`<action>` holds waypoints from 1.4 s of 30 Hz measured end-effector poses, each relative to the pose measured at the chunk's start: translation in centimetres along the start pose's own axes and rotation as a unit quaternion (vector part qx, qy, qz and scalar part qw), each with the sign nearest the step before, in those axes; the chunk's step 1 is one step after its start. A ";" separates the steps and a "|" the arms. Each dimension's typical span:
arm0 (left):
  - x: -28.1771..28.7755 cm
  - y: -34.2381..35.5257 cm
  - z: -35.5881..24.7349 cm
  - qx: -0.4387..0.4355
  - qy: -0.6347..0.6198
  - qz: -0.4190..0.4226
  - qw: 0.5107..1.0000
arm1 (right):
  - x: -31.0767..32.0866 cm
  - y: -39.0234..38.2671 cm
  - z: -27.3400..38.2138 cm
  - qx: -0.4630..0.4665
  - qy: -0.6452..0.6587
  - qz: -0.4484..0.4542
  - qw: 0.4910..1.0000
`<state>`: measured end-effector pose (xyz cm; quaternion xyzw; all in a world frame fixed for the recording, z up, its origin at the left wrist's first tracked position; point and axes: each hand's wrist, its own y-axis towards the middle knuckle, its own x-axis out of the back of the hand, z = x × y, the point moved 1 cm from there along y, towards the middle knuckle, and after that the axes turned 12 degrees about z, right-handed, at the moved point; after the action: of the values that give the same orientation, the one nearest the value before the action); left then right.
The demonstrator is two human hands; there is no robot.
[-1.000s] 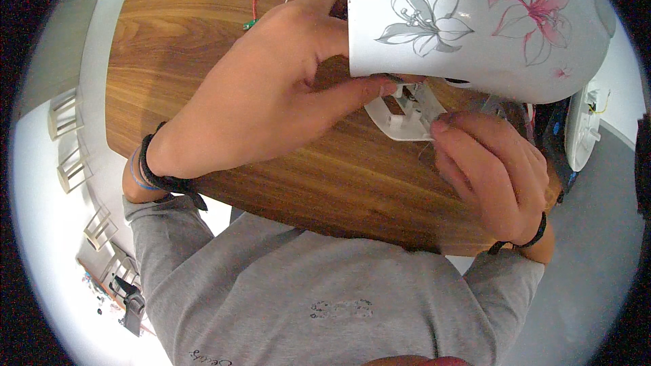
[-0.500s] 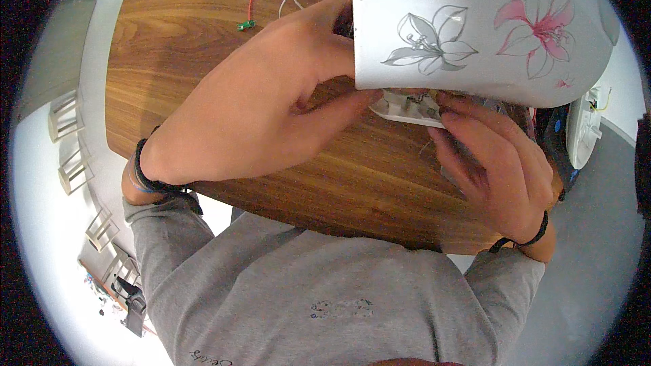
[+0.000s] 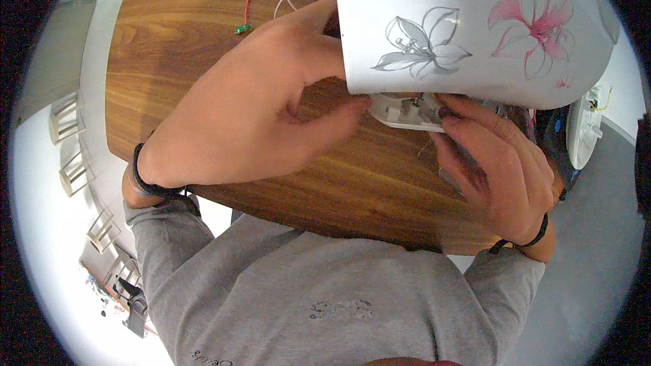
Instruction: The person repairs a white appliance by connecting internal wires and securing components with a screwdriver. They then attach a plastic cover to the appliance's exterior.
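Note:
A white curved casing with a grey flower and a pink flower printed on it stands over the far right of the table. My left hand is closed on its left edge, with the fingers hidden behind and the thumb reaching below the lower edge. Just under that edge is a small white plastic part, hollow, with ribs and small metal bits inside. My right hand pinches the right end of this part between thumb and fingers. Whether the part is joined to the casing, I cannot tell.
A red wire ending in a small green connector lies on the brown wooden table, near white and blue wires. At the right table edge, a white round-edged piece stands on its side by a dark object. Chairs stand far left.
The casing's lower left edge has shifted slightly left and down, my left hand with it. My left thumb has drawn back from the plastic part. The green connector has moved slightly left.

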<state>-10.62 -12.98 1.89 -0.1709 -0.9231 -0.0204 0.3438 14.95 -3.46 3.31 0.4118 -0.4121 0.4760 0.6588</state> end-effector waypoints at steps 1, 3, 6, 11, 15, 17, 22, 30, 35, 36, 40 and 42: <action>0.1 0.0 0.1 -0.005 0.003 0.005 1.000 | 0.0 0.0 0.0 -0.001 -0.002 0.000 1.000; 0.0 0.1 0.3 -0.032 0.008 -0.005 0.999 | -0.1 0.0 0.0 0.002 -0.003 -0.003 1.000; -0.2 0.3 0.5 -0.078 0.000 -0.034 0.996 | -0.2 -0.1 -0.1 0.006 -0.004 -0.006 1.000; -1.3 0.4 0.7 -0.074 -0.012 -0.059 0.995 | -0.3 -0.1 0.0 -0.009 -0.006 0.005 1.000; -1.4 0.5 0.7 -0.063 -0.010 -0.043 0.997 | -0.9 -0.4 0.0 -0.037 0.005 0.008 0.999; -1.5 0.5 0.9 -0.062 -0.029 -0.045 0.997 | -1.0 -0.5 0.0 -0.051 0.013 0.023 0.998; -1.2 0.4 0.7 -0.059 -0.025 -0.049 0.997 | -1.1 -0.5 -0.7 -0.046 0.038 0.071 0.996; -1.3 0.5 0.9 -0.067 -0.028 -0.061 0.995 | -0.7 0.3 -0.3 -0.032 0.034 0.032 0.998; -1.0 0.5 0.9 -0.089 -0.015 -0.062 0.994 | -0.6 0.2 -0.4 -0.010 0.020 0.029 0.999; -0.9 0.5 0.9 -0.091 -0.008 -0.063 0.994 | -0.5 0.3 -0.4 -0.009 0.019 0.029 0.999; -0.8 0.4 0.8 -0.092 -0.002 -0.066 0.994 | -0.4 0.3 -0.6 0.003 0.020 0.026 0.999; -0.7 0.5 0.8 -0.096 -0.004 -0.063 0.993 | -0.5 0.3 -0.7 0.008 0.016 0.018 1.000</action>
<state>-10.50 -12.62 0.80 -0.1445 -0.9273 -0.1299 0.3200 14.65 -2.92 2.67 0.4013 -0.4052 0.4977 0.6535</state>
